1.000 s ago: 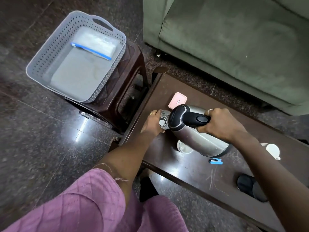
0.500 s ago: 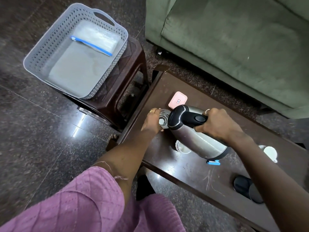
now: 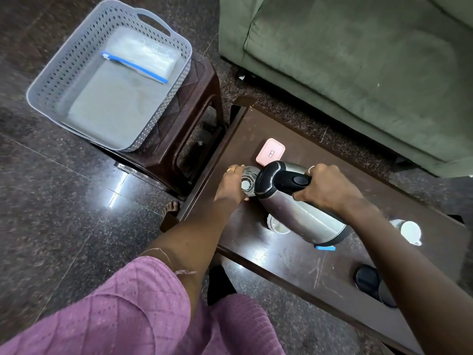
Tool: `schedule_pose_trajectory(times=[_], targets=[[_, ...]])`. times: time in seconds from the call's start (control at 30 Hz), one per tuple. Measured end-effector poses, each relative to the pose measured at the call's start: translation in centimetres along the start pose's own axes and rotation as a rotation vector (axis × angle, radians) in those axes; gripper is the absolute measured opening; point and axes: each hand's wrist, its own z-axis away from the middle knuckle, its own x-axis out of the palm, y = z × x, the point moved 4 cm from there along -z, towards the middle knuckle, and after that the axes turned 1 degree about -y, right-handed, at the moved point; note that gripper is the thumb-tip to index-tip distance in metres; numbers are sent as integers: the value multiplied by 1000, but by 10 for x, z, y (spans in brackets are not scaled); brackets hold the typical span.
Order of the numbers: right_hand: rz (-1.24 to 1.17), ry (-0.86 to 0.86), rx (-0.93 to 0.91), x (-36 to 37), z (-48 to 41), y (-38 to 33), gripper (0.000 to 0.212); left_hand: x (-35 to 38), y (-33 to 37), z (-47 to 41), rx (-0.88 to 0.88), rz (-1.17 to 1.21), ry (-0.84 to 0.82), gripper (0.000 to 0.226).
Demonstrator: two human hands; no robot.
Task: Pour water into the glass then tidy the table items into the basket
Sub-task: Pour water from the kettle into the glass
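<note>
With the basket (image 3: 55,80) off on its stool (image 3: 202,98), the left hand (image 3: 230,187) curled round the glass (image 3: 247,181) on the table (image 3: 281,254) ought to brace it while the right hand (image 3: 327,187), gripping the tilted kettle (image 3: 294,213) by its handle, pours slowly, spout over the rim.

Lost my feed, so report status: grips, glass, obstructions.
Left grip holds glass. Right grip holds electric kettle, tilted toward glass. Pink lidded box beside glass, not blocking.

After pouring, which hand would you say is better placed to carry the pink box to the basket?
Left, probably. The left hand holds the glass beside the pink box, on the basket side; the right hand grips the kettle.
</note>
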Motion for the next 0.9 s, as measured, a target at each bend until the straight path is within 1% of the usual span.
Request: schedule_pose_trajectory(times=[0.23,0.6,0.9], targets=[[11,-7,17,1,-4,-3,31,0,0,-1,5,-4,-9,89],[8,-19,24,3,-8,-4,27,2,-5,-2,13,1,12,85],[22,-34,33,6,-11,-1,28,2,-9,-2,14,62,45,79]])
